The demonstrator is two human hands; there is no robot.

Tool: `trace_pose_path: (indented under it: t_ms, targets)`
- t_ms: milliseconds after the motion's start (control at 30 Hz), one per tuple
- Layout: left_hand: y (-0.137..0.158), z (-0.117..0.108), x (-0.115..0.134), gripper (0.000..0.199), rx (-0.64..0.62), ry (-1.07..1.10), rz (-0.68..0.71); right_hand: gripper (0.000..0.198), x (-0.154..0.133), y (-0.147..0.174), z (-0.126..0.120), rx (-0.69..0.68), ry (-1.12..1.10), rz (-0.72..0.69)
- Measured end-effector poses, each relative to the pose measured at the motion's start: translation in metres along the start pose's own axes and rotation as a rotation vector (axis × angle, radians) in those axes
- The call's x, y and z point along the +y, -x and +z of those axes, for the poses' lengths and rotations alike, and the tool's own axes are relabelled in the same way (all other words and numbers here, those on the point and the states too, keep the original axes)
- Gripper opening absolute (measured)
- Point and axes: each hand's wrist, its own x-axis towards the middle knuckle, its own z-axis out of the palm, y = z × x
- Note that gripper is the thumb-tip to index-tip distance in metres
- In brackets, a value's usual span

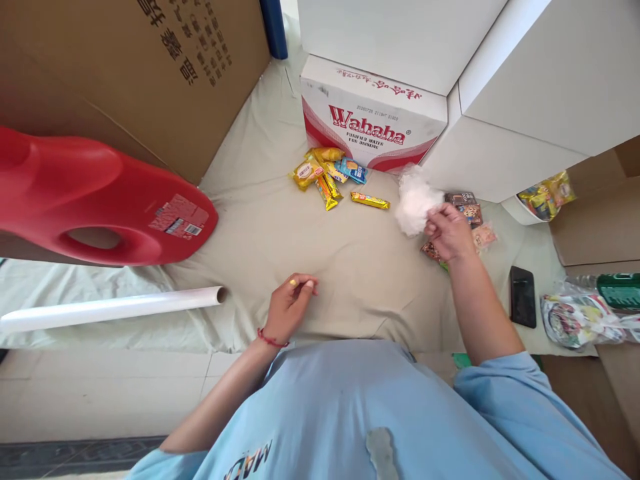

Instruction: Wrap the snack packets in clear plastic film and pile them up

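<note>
I've got the right hand (447,230) pinching a fluffy white fiber clump (416,200), near the right corner of the Wahaha water carton (370,127). Chocolate-brown snack packets (470,213) lie just beside that hand. Left hand (293,303) loosely curled over the beige cloth (350,267); I can't tell if it grips anything. Yellow snack packs (307,172) bunched before the carton, one yellow bar (370,201) apart.
</note>
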Motion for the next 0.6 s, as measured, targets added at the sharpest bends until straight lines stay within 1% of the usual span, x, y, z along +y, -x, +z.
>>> trace_pose_path:
  t_ms: [67,100,133,200,233,300,333,367,400,433,500,533,567,600]
  targets:
    - [-0.013,0.017,0.013,0.046,-0.131,0.247,-0.141,0.039,0.007,0.026,0.034,-0.154,-0.066,0.019]
    - [-0.019,0.025,0.019,0.053,-0.187,0.378,-0.22,0.037,0.01,0.038,0.05,-0.209,-0.046,0.002]
    - [-0.024,0.032,0.024,0.058,-0.231,0.505,-0.294,0.033,0.014,0.05,0.065,-0.249,0.009,-0.038]
    - [-0.033,0.044,0.03,0.066,-0.275,0.723,-0.413,0.024,0.02,0.073,0.091,-0.337,0.171,-0.182]
    - [-0.036,0.048,0.032,0.068,-0.271,0.796,-0.448,0.021,0.023,0.083,0.1,-0.427,0.251,-0.266]
    - [-0.04,0.053,0.03,0.068,-0.213,0.84,-0.461,0.019,0.026,0.1,0.109,-0.675,0.369,-0.408]
    - [-0.041,0.054,0.028,0.067,-0.174,0.818,-0.451,0.021,0.025,0.104,0.108,-0.786,0.415,-0.444]
    - [-0.04,0.054,0.025,0.065,-0.139,0.781,-0.441,0.024,0.023,0.105,0.104,-0.825,0.471,-0.456]
    - [-0.039,0.053,0.022,0.062,-0.111,0.74,-0.435,0.027,0.019,0.102,0.097,-0.777,0.556,-0.455]
    - [-0.037,0.052,0.019,0.058,-0.092,0.708,-0.436,0.031,0.014,0.096,0.086,-0.654,0.676,-0.445]
    - [-0.03,0.048,0.015,0.052,-0.093,0.689,-0.454,0.04,0.002,0.073,0.059,-0.312,0.994,-0.397]
    - [-0.027,0.046,0.015,0.051,-0.109,0.702,-0.461,0.05,-0.003,0.058,0.046,-0.179,1.167,-0.354]
    - [-0.023,0.043,0.015,0.051,-0.129,0.727,-0.463,0.061,-0.008,0.043,0.033,-0.087,1.325,-0.284]
    - [-0.019,0.041,0.015,0.051,-0.156,0.762,-0.466,0.071,-0.012,0.027,0.023,-0.047,1.459,-0.195]
